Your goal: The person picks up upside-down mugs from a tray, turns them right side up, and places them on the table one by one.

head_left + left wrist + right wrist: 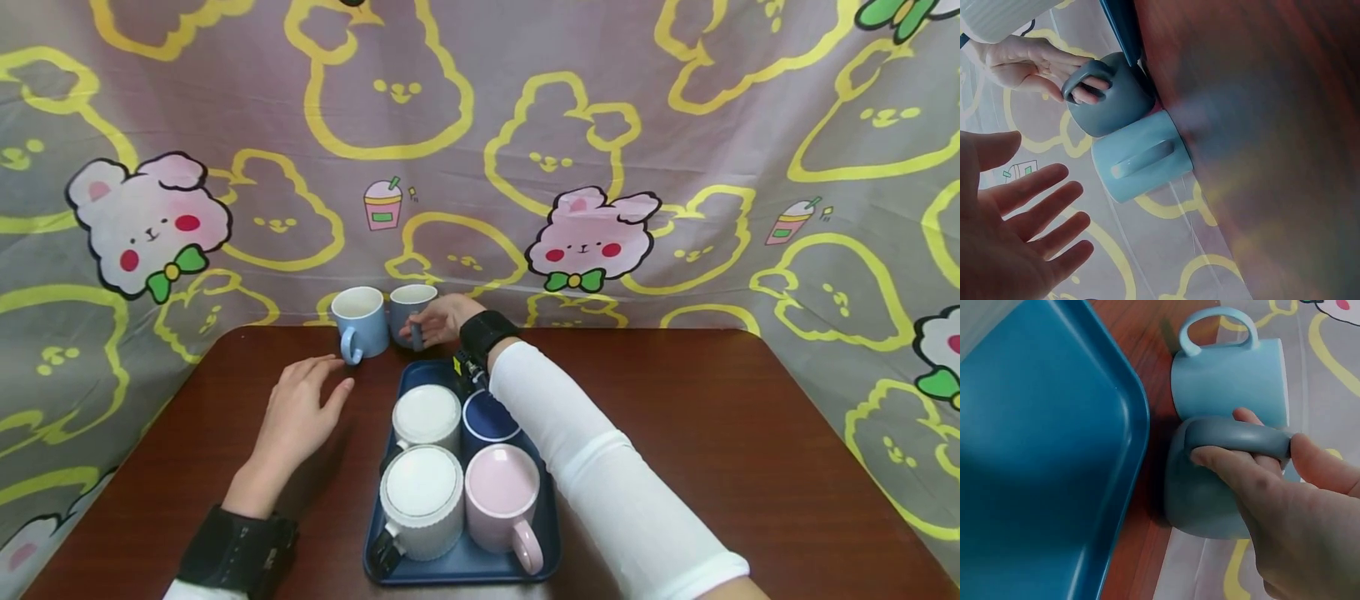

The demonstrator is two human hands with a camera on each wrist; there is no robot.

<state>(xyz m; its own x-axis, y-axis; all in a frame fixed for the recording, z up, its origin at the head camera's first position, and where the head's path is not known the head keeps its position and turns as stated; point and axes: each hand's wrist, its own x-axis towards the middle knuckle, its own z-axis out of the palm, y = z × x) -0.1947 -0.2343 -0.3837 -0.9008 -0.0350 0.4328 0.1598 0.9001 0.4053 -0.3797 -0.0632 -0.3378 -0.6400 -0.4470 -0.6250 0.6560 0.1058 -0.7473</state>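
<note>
Two mugs stand at the table's far edge: a light blue mug (359, 322) (1144, 162) (1229, 378) and, touching it on the right, a grey-blue mug (408, 310) (1110, 97) (1207, 497). My right hand (438, 321) (1279, 500) (1035, 65) grips the grey-blue mug's handle, fingers curled through it. My left hand (300, 408) (1013, 231) lies flat and open on the table, just in front of the light blue mug, holding nothing. A dark blue tray (457, 567) (1041, 456) sits near the grey-blue mug.
The tray carries two white ribbed mugs (423, 500), a pink mug (501, 496) and a dark blue mug (487, 417). A patterned cloth (480, 167) hangs close behind the table (712, 433). Bare brown wood lies right of the tray.
</note>
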